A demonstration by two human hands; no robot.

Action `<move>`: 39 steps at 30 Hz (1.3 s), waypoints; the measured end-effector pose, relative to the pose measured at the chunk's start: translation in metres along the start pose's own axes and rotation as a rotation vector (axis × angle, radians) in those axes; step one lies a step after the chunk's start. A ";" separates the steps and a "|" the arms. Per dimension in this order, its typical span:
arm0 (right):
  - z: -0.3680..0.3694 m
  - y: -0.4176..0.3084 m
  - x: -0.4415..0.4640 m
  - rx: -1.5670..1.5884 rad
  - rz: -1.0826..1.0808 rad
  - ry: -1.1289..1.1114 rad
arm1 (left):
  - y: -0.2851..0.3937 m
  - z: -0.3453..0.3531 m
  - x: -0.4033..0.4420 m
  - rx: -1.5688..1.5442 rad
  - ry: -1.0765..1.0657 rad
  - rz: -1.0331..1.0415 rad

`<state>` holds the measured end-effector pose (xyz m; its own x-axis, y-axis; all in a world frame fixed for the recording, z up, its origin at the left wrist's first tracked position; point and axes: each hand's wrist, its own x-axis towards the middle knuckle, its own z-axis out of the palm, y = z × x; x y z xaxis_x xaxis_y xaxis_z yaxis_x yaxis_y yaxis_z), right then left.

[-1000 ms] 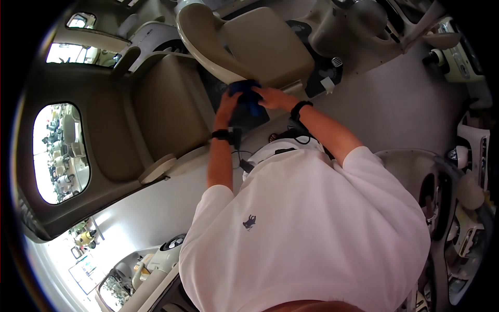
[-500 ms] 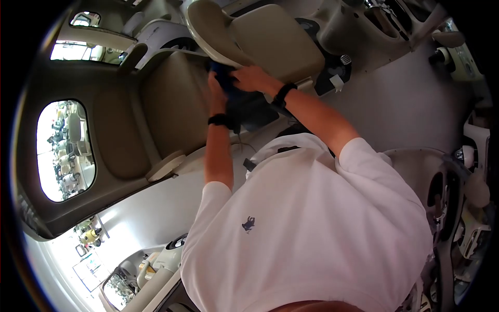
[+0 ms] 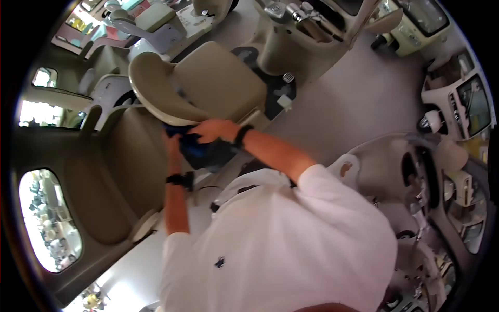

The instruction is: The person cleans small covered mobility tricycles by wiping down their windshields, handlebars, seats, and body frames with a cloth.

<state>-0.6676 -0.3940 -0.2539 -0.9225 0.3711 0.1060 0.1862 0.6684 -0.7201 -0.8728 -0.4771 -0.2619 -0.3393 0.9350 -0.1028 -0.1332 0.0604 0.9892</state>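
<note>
A dark blue, soft-looking thing (image 3: 195, 148) lies between my hands just behind the backrest of a tan seat; its kind is blurred. My left hand (image 3: 173, 144) is at its left side, fingers partly hidden and apparently closed on it. From the right, my right hand (image 3: 214, 130) grips its upper part with bent fingers, close under the backrest's lower rim. The tan front seat (image 3: 221, 78) has a curved backrest (image 3: 158, 86). Black bands circle both my wrists.
A brown rear bench (image 3: 132, 156) is at my left, beside a windowed wall panel (image 3: 93, 203). Ahead stands a beige dashboard (image 3: 286, 49) over the floor mat with a pedal (image 3: 288, 78). Other small vehicle bodies (image 3: 462, 99) stand to the right.
The view has shifted, so the seat and both hands appear lower and farther left. My hands stay at the dark blue thing by the backrest.
</note>
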 end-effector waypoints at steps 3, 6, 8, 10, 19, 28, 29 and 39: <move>-0.009 -0.040 0.017 -0.012 0.135 0.035 | 0.021 -0.010 0.006 0.217 0.136 0.174; 0.011 -0.034 0.037 -0.093 0.282 0.122 | 0.013 -0.006 0.011 0.305 0.166 0.145; 0.021 -0.026 0.037 -0.167 0.388 0.190 | -0.008 0.011 0.002 0.251 0.224 0.030; 0.024 -0.009 0.014 -0.148 0.410 0.200 | -0.031 0.034 -0.008 0.177 0.253 -0.028; -0.027 0.086 -0.064 -0.089 0.353 0.188 | -0.133 0.150 -0.001 0.372 0.370 -0.448; -0.152 0.105 -0.177 0.051 0.504 0.659 | -0.053 0.332 0.039 0.307 0.078 -0.005; -0.167 0.108 -0.192 0.049 0.511 0.663 | -0.056 0.352 0.044 0.304 0.031 0.005; -0.272 0.138 -0.272 0.028 0.346 1.086 | 0.005 0.502 0.046 0.136 -0.268 -0.237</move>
<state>-0.2987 -0.2278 -0.1959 -0.0402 0.9037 0.4262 0.3534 0.4119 -0.8399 -0.4214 -0.2587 -0.2097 -0.0556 0.9467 -0.3174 -0.0482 0.3150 0.9479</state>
